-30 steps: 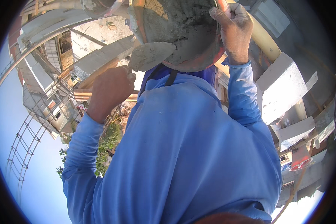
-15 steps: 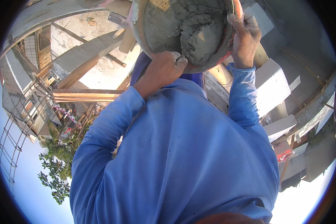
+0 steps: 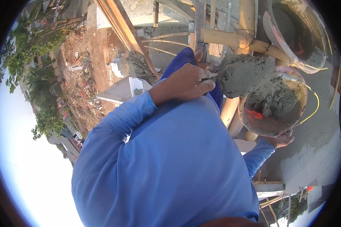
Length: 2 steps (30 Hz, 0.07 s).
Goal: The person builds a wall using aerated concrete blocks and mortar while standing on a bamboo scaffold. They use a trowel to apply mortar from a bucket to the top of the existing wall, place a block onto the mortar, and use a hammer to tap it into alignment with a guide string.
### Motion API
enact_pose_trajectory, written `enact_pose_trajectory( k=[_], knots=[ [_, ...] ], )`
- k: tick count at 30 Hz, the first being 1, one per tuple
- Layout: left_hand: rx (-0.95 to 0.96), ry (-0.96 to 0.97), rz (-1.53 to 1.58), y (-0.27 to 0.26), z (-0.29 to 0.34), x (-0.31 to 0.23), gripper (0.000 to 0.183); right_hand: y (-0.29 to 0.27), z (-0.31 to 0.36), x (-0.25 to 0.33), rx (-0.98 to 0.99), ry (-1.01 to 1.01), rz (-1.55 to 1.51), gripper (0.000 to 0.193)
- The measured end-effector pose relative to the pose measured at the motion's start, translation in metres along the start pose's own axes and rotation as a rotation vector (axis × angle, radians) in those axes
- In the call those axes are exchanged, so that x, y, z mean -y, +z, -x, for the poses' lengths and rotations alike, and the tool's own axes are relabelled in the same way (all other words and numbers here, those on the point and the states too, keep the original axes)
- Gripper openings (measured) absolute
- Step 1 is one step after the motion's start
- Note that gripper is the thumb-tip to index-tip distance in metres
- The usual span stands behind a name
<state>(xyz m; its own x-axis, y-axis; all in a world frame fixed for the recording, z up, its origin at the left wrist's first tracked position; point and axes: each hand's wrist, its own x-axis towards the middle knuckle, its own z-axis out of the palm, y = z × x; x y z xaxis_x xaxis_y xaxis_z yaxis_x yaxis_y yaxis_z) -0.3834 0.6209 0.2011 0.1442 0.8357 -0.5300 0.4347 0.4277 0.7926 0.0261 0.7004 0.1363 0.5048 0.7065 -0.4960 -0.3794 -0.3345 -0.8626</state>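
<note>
My left hand [image 3: 187,84] is closed around the short handle of what looks like a trowel [image 3: 211,79]. A thick heap of wet grey mortar [image 3: 240,73] covers its blade. That heap reaches over the rim of a tilted bucket [image 3: 260,130], where more mortar [image 3: 278,96] lies inside. Bare red patches show on the bucket's inner wall. At the bucket's lower right edge, my right hand [image 3: 282,140] grips it from outside, its fingers partly hidden.
A second bucket [image 3: 269,28] with a smeared rim stands at the upper right. Bamboo poles [image 3: 231,38] and wooden planks [image 3: 121,28] cross ahead of me. A mortar-topped block wall [image 3: 117,90] lies to the left, above rubble-strewn ground [image 3: 81,72].
The view has turned. The bucket has gone from in front of me to my right, with less mortar in it. My left hand now holds a mortar load out at its rim.
</note>
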Motion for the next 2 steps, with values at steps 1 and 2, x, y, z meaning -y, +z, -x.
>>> enact_pose_trajectory(
  k=[1, 2],
  knots=[
    [-0.131, -0.053, 0.059, -0.002, 0.018, 0.011, 0.034, -0.003, -0.005, -0.001, 0.005, -0.019, 0.144, 0.057],
    [-0.246, -0.088, 0.116, -0.005, 0.031, 0.022, 0.032, -0.019, -0.03, -0.008, -0.003, -0.063, 0.284, 0.067]
  ],
)
